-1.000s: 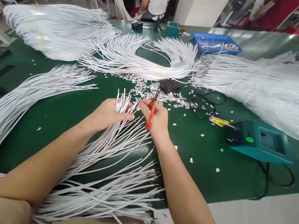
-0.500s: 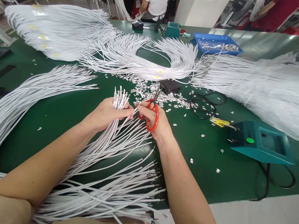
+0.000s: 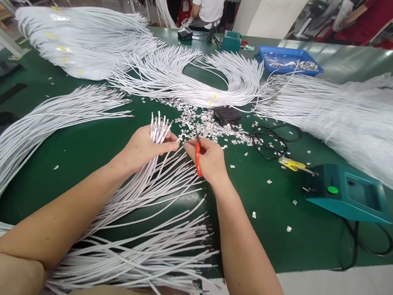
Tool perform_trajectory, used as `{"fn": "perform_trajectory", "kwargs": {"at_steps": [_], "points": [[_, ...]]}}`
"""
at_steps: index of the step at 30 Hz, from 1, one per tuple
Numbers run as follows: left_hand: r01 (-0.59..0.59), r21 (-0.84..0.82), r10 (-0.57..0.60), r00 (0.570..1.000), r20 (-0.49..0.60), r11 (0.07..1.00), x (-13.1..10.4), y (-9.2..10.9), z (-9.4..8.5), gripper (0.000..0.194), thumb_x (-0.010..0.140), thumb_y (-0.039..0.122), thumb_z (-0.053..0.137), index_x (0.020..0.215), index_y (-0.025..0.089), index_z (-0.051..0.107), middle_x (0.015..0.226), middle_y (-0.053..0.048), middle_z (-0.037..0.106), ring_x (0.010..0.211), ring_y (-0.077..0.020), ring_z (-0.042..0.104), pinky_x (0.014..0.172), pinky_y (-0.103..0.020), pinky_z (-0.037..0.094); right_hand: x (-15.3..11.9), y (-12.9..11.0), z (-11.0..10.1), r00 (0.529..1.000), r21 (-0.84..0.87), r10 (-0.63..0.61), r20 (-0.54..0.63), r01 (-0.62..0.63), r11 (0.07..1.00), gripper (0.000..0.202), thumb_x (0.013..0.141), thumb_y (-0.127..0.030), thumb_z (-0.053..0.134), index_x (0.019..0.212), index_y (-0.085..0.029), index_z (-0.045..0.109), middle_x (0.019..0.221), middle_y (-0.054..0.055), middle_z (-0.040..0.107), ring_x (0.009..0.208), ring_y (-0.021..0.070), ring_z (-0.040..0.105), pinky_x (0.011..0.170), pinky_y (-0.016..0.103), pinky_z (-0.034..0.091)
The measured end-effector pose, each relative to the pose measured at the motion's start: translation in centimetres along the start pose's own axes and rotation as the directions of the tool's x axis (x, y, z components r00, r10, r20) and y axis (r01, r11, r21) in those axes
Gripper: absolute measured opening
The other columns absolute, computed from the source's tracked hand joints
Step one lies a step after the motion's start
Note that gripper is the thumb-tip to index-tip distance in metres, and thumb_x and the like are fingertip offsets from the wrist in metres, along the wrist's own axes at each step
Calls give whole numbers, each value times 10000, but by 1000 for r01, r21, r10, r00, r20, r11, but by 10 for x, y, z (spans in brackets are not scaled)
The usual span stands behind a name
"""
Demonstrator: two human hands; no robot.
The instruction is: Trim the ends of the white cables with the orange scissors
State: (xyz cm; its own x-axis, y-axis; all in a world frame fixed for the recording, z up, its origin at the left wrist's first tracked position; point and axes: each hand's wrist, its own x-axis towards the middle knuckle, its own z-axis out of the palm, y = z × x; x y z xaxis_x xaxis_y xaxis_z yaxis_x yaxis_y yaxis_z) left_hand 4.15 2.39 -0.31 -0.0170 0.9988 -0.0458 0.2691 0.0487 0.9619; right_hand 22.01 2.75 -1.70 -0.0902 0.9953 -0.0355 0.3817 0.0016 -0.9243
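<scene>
My left hand [image 3: 142, 148] is closed around a bunch of white cables [image 3: 160, 127], their ends standing up above the fist. Thumb and forefinger pinch a single cable end that points right. Just beside it, my right hand [image 3: 211, 157] grips red-handled scissors [image 3: 199, 159]; their blades are mostly hidden from view. The right fingertips come close to the pinched cable end; I cannot tell whether they touch it. Below both hands, loose cables [image 3: 172, 182] fan out to the right, with another spread of cables [image 3: 173, 242] nearer my body.
Small silvery tabs [image 3: 202, 122] lie scattered around a black box [image 3: 226, 115]. Cable bundles [image 3: 77, 43] sit at the back. On the right stands a teal machine [image 3: 348, 192] with yellow-handled pliers [image 3: 292, 164] beside it. A blue tray [image 3: 289, 72] and a co-worker [image 3: 209, 2] are farther off.
My right hand has turned, so the scissors now show edge-on instead of with both handle loops and blades visible. The right fingertips have drawn slightly away from the left hand.
</scene>
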Motion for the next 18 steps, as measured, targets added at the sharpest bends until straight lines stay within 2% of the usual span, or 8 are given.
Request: {"fn": "perform_trajectory", "kwargs": {"at_steps": [2, 5, 11, 18], "points": [[-9, 45, 10, 1000, -25, 999, 0, -1, 0, 305, 590, 358, 823, 799, 175, 698, 816, -36, 715, 702, -181, 633, 586, -273, 454, 1, 5, 0, 999, -266, -43, -10, 39, 963, 228, 752, -393, 637, 673, -179, 620, 769, 25, 654, 707, 151, 560, 644, 269, 378], [-32, 101, 36, 999, -37, 994, 0, -2, 0, 283, 603, 353, 812, 799, 179, 706, 818, -34, 724, 716, -188, 646, 637, -293, 476, 2, 7, 3, 995, -476, -93, 24, 93, 875, 219, 786, -379, 596, 686, -186, 619, 787, 36, 651, 708, 156, 552, 602, 264, 330], [-43, 132, 44, 999, -11, 990, 0, 0, 0, 268, 615, 358, 798, 790, 181, 700, 822, -35, 721, 720, -190, 639, 655, -299, 477, -1, 5, 1, 981, -546, -171, 88, 192, 815, 222, 835, -365, 546, 756, -194, 664, 801, 56, 650, 721, 171, 547, 586, 279, 291], [-55, 182, 55, 998, 8, 982, 0, 3, -1, 229, 644, 348, 774, 781, 180, 699, 800, -35, 716, 722, -192, 639, 662, -301, 473, -1, 6, 2, 983, -581, -148, 108, 183, 793, 241, 848, -373, 551, 714, -194, 641, 784, 61, 649, 710, 170, 539, 577, 281, 276]]}}
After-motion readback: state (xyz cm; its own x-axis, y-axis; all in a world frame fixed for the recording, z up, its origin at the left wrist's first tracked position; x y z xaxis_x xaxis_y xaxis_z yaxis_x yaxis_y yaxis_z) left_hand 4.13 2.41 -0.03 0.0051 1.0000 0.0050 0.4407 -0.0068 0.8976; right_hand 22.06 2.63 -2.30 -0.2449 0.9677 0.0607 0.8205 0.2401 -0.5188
